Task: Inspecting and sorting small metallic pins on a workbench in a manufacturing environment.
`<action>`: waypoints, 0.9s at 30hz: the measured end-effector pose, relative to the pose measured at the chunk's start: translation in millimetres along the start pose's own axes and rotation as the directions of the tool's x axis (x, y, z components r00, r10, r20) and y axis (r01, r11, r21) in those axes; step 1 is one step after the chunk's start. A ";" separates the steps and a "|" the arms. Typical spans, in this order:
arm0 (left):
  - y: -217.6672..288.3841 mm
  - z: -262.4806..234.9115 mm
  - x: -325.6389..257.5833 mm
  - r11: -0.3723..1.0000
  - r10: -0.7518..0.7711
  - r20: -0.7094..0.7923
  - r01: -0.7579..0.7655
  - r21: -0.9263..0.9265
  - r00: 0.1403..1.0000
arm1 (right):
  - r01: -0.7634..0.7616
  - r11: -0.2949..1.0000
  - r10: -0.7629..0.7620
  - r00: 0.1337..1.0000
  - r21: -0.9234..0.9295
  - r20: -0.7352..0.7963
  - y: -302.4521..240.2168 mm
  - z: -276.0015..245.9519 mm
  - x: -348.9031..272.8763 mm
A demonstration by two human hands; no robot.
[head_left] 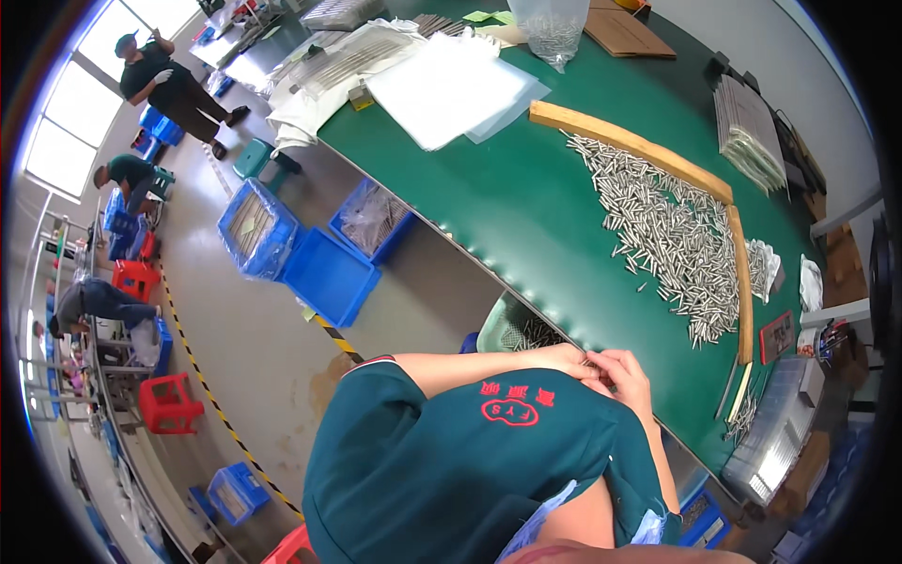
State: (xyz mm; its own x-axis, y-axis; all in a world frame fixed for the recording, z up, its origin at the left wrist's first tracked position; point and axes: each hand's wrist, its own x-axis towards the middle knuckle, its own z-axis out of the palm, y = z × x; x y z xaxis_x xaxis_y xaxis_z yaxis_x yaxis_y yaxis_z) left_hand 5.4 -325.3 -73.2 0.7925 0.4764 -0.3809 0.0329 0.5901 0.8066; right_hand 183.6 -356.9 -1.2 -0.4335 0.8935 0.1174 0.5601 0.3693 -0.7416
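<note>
My left hand (562, 360) and my right hand (622, 374) meet at the near edge of the green table (489, 211), close to my chest. Both are closed, fingertips pinched together; whatever they hold is too small or too hidden to name. Beyond them to the right lies a broad heap of small metal pins (662, 235) on the table top. Two wooden strips, one at the back (639, 146) and one at the right (740, 282), border the heap. Just under the table edge, beside my left hand, is a pale green basket (500, 329) with dark metal pieces in it.
White sheets (437, 89) and a clear bag of parts (554, 33) lie at the far side. Blue crates (334, 282) stand on the floor at left. A clear plastic case (775, 432) is at right. Three other people are farther off, one standing (169, 89).
</note>
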 end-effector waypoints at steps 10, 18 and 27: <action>75.1 0.1 -34.5 0.985 0.116 -0.180 -0.136 -0.104 0.977 | -0.090 0.965 0.145 0.966 0.245 -0.216 -8.4 -25.3 28.1; 98.1 -9.2 -40.4 0.970 0.197 -0.275 -0.146 0.196 0.941 | -0.119 0.866 0.229 0.958 0.485 -0.173 -3.3 -16.7 37.6; 89.9 -6.6 -34.4 0.914 0.166 -0.240 -0.058 0.401 0.956 | -0.121 0.827 0.193 0.978 0.549 -0.075 -3.9 -9.6 41.6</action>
State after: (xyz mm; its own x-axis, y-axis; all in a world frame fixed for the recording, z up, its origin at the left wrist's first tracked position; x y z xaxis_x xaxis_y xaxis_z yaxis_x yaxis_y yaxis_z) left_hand -22.9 -284.4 9.4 0.6171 0.7100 -0.3394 0.2284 0.2511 0.9406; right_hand 170.2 -318.7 12.8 -0.2637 0.9644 0.0213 0.1275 0.0568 -0.9902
